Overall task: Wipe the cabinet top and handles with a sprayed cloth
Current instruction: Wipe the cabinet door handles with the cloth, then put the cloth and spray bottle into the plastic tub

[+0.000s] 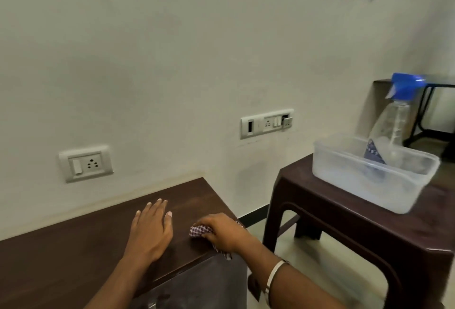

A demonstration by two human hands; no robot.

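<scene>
wiping looks midway: right hand (221, 231) clamps a bunched red-checked cloth (200, 231) on the dark wooden cabinet top (73, 247) near its right edge. left hand (151, 230) rests flat, fingers slightly apart. handles unseen, judged still undone.

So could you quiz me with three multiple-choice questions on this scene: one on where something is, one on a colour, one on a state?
1. Where is the spray bottle?
A. Standing in the clear plastic tub on the brown stool
B. On the cabinet top
C. On the floor

2. What colour is the bottle's trigger head?
A. Red
B. Blue
C. White

3. What is the left hand doing?
A. Gripping the cloth
B. Pressing a wall switch
C. Resting flat and open on the cabinet top

Answers: 1 A, its base sits inside the tub. 2 B, the head is bright blue. 3 C, its fingers lie spread; the right hand holds the checked cloth.
</scene>
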